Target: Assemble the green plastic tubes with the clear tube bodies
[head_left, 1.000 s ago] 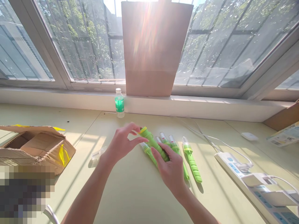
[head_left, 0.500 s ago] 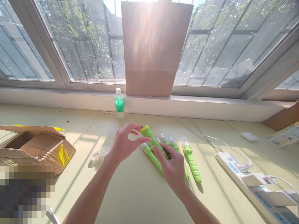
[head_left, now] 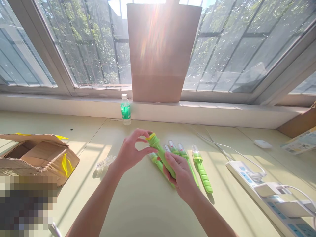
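Over the table, my right hand [head_left: 184, 176] is wrapped round the lower part of a green plastic handle [head_left: 161, 154], which is tilted up to the left. Its upper end has a screw thread and a yellow rim, with no clear cap on it. My left hand [head_left: 130, 151] has its fingertips at the yellow rim and its thumb against the side below the thread. Beneath lie several matching green sticks with clear caps, partly hidden by my right hand. One capped green stick [head_left: 202, 171] lies apart to the right. Clear plastic caps [head_left: 106, 162] lie left of my left wrist.
An open cardboard box [head_left: 49, 158] stands at the left. A bottle with a green label [head_left: 125, 112] stands by the sill near an upright brown board [head_left: 163, 56]. At the right are a white power strip [head_left: 244, 177] with plugs and cables, and a small white object [head_left: 263, 144].
My right hand has slid lower along the green handle, showing more of its middle. The left hand stays at the threaded end, its thumb slightly further along the side.
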A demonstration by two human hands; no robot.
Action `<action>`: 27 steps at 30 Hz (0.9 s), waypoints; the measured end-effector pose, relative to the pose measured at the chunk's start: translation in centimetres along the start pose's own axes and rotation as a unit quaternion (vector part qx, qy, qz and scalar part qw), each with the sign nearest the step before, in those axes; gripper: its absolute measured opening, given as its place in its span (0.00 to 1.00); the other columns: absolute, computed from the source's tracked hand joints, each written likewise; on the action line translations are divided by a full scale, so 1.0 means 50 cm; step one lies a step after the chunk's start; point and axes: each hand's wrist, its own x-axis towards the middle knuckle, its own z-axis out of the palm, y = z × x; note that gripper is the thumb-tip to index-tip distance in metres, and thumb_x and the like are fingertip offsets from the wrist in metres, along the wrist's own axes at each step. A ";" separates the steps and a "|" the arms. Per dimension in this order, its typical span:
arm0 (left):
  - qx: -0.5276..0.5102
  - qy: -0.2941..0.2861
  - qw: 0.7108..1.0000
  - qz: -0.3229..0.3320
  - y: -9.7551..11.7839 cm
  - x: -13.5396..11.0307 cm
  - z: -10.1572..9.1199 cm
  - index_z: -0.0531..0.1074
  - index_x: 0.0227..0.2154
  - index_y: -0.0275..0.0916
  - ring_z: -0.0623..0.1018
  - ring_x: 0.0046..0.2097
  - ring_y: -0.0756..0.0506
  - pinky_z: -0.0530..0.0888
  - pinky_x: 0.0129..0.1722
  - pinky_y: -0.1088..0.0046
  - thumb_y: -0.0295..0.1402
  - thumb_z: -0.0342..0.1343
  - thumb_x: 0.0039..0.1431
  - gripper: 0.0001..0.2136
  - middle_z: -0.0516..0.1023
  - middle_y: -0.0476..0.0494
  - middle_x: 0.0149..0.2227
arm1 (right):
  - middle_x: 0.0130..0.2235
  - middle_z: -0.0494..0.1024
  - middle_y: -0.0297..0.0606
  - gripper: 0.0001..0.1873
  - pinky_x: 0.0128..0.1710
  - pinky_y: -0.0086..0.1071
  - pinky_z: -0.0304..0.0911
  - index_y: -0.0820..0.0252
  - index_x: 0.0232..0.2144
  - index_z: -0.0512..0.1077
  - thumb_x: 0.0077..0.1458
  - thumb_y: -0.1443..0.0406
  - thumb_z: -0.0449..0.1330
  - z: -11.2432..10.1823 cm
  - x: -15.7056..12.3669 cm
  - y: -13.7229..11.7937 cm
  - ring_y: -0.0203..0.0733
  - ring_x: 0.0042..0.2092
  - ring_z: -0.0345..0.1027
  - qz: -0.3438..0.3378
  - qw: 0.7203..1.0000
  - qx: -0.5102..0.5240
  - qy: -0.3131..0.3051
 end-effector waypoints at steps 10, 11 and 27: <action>-0.007 0.024 1.000 -0.012 0.015 -0.009 -0.002 0.65 0.31 0.41 0.82 0.42 0.45 0.82 0.40 0.66 0.34 0.67 0.49 0.14 0.80 0.46 0.45 | 0.20 0.69 0.26 0.16 0.17 0.25 0.40 0.55 0.38 0.66 0.55 0.52 0.63 -0.006 -0.001 -0.006 0.26 0.17 0.46 -0.036 0.999 0.022 -0.009; -0.001 0.022 1.000 -0.003 0.016 -0.009 -0.003 0.66 0.32 0.41 0.82 0.42 0.44 0.82 0.40 0.66 0.34 0.67 0.48 0.14 0.80 0.46 0.45 | 0.21 0.71 0.28 0.15 0.18 0.26 0.42 0.56 0.37 0.67 0.56 0.53 0.62 -0.006 -0.002 -0.006 0.26 0.18 0.47 -0.050 0.999 0.019 -0.005; 0.057 -0.038 0.996 0.051 0.007 -0.007 -0.001 0.66 0.39 0.43 0.79 0.47 0.48 0.79 0.46 0.66 0.32 0.61 0.57 0.10 0.77 0.46 0.51 | 0.17 0.53 0.24 0.19 0.17 0.27 0.37 0.59 0.26 0.68 0.57 0.50 0.59 -0.014 -0.002 -0.017 0.27 0.17 0.42 -0.026 0.999 -0.015 -0.012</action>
